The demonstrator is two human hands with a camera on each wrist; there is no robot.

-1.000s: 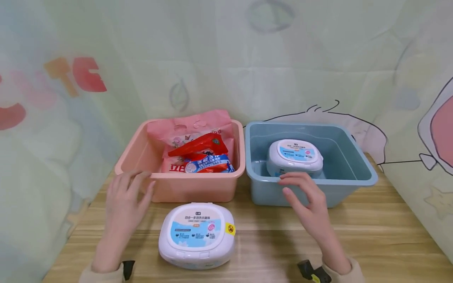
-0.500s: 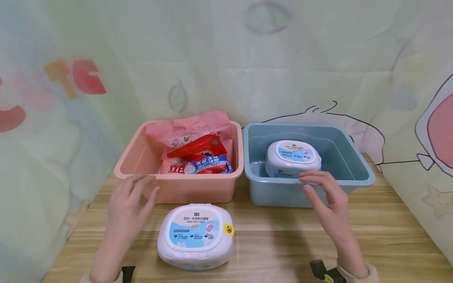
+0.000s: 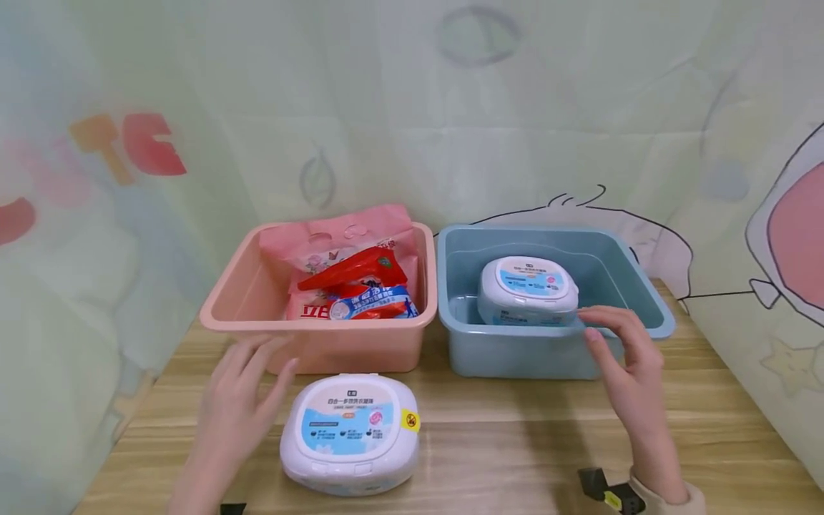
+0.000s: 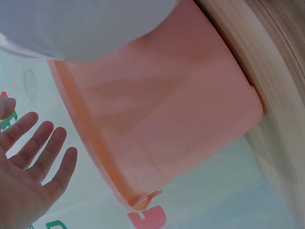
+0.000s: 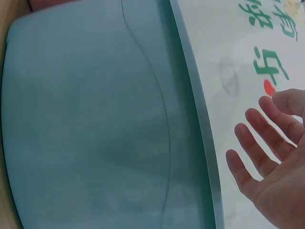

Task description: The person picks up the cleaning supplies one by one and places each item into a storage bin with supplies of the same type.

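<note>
On the table stands a white lidded tub [image 3: 350,436] with a blue and pink label. A similar tub [image 3: 529,290] sits inside the blue bin [image 3: 515,357]. My left hand [image 3: 241,393] hovers just left of the tub on the table, in front of the pink bin [image 3: 347,350], fingers relaxed and holding nothing. At the blue bin's front rim is my right hand [image 3: 631,365], fingers loosely bent with nothing in them; whether it touches the rim I cannot tell. Both wrist views show spread fingers: left hand [image 4: 33,176], right hand [image 5: 271,152].
In the pink bin lie a pink bag [image 3: 347,229], a red packet [image 3: 360,270] and a blue-and-red packet [image 3: 380,306]. Both bins stand side by side at the back of the wooden table [image 3: 489,458], against a printed curtain [image 3: 386,107].
My right hand has moved right along the blue bin's front, away from the tub inside. My left hand has lowered slightly and shifted right, closer to the tub on the table.
</note>
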